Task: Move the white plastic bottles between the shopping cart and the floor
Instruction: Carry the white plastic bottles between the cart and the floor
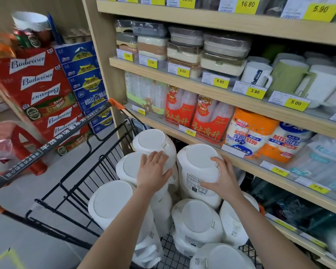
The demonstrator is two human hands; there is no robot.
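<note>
Progress: bottles filling cart [80, 177], none seen on floor | you are gripping one bottle [198, 171] with right hand [219, 181] | left hand [153, 171] lying flat on another bottle [153, 144].

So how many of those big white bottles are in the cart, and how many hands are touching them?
White bottles in the shopping cart: 7 that show, for example one at the back and one at the front; more may be hidden underneath.
Hands on bottles: 2, the left hand and the right hand.
Total: 9
</note>
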